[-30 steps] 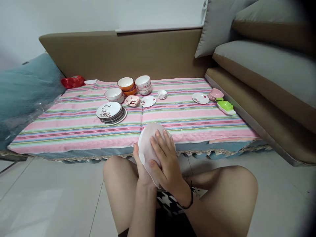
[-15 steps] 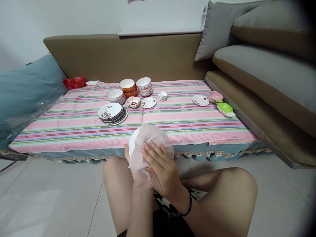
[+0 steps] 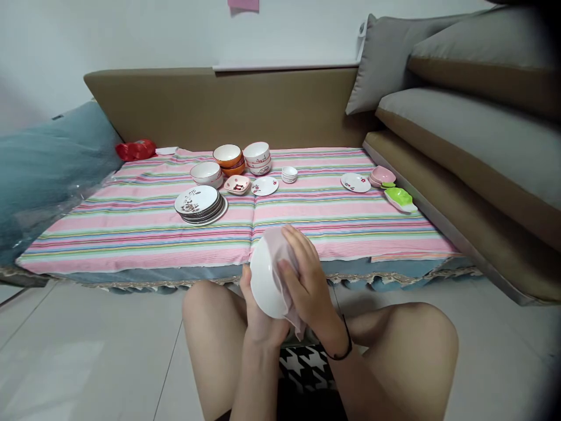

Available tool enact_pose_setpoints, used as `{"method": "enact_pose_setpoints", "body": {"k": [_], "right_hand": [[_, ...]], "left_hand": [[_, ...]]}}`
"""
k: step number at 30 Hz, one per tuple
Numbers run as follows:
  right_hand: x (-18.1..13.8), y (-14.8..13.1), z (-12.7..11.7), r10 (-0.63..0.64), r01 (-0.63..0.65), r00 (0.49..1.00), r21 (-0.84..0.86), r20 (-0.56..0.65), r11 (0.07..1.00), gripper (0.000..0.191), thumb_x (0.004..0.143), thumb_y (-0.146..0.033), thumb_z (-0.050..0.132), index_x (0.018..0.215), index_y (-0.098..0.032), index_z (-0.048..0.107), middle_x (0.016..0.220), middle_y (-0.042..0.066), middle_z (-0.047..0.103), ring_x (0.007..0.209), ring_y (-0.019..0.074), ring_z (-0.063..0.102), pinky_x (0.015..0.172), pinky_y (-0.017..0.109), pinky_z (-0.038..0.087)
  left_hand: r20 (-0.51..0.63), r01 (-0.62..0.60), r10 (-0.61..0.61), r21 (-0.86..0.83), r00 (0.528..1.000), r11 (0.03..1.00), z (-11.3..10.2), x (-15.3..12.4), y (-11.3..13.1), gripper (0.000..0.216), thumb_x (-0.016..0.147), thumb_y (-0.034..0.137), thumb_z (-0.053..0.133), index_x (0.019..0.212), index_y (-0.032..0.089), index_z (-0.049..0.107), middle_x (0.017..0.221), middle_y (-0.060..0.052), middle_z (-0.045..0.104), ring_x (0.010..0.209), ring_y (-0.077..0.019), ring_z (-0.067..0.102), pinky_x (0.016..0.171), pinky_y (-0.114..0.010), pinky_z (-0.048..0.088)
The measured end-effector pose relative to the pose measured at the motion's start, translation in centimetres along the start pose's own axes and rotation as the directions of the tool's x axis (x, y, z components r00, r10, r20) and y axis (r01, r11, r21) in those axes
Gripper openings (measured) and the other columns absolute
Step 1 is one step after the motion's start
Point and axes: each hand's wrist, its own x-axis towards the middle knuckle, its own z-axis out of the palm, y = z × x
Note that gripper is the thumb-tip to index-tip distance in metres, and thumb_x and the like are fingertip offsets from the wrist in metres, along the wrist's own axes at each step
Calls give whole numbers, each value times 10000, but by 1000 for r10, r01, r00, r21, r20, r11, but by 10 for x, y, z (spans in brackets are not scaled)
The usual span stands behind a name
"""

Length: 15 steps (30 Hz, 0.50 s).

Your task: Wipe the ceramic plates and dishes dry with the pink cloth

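One white dish (image 3: 264, 280) is held up by the near edge of the striped sheet (image 3: 131, 240). Working from the left, we see the left hand (image 3: 259, 316) gripping it along its left and near rim, thumb up against the edge. Should that grip slacken, we judge, the smooth dish could slip onto the tiled floor (image 3: 87, 356) and chip. Next comes the pale pink cloth (image 3: 277, 241), wrapped over the dish's right side with a loose corner hanging at the near end; being slippery on glaze, it may give a poor hold. Rightmost, the right hand (image 3: 310, 283) is curled around the cloth, and too hard a push from it could tip the dish out of the left grip.

As for what we cannot make out: clear plastic (image 3: 72, 202) at the sheet's left is faint. The left fingers are hidden behind the dish, whose right side lies under the cloth. We cannot tell plate from shallow bowl, nor which face shows. Far to the right, a dark blur cuts off the cushions (image 3: 460, 117).
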Motion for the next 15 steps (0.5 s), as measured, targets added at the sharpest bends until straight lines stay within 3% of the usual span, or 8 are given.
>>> {"method": "enact_pose_setpoints", "body": {"k": [5, 8, 12, 15], "right_hand": [[-32, 9, 13, 83, -83, 997, 141, 2, 987, 514, 988, -338, 231, 1479, -207, 152, 1536, 63, 196, 1407, 233, 198, 1143, 522, 244], [-44, 5, 21, 34, -31, 999, 162, -16, 986, 516, 987, -377, 208, 1478, -227, 162, 1555, 56, 113, 1423, 263, 115, 1142, 570, 192], [-39, 3, 18, -107, 103, 994, 168, 14, 980, 525, 973, -457, 226, 1438, -220, 286, 1527, 60, 224, 1422, 285, 104, 1134, 599, 150], [-29, 6, 10, -222, 212, 971, 118, 87, 970, 648, 906, -578, 360, 1422, -189, 317, 1477, 90, 332, 1405, 307, 176, 1129, 592, 185]], "left_hand": [[-36, -164, 167, 69, 985, 984, 5, -3, 2, 616, 771, 681, 420, 1131, 230, 635, 1032, -67, 702, 1119, -286, 578, 942, -375, 489], [-7, -187, 188, 87, 982, 979, 7, -3, -1, 722, 733, 756, 382, 1161, 225, 619, 1075, -76, 689, 1146, -292, 560, 984, -385, 459], [37, -100, 98, 70, 994, 992, 1, 1, -2, 924, 681, 843, 327, 1214, 132, 580, 1144, -144, 648, 1225, -310, 494, 1066, -404, 374], [54, -48, 47, 23, 997, 999, -5, 5, 1, 1008, 612, 901, 302, 1225, 148, 575, 1161, -152, 635, 1250, -315, 467, 1078, -408, 354]]}}
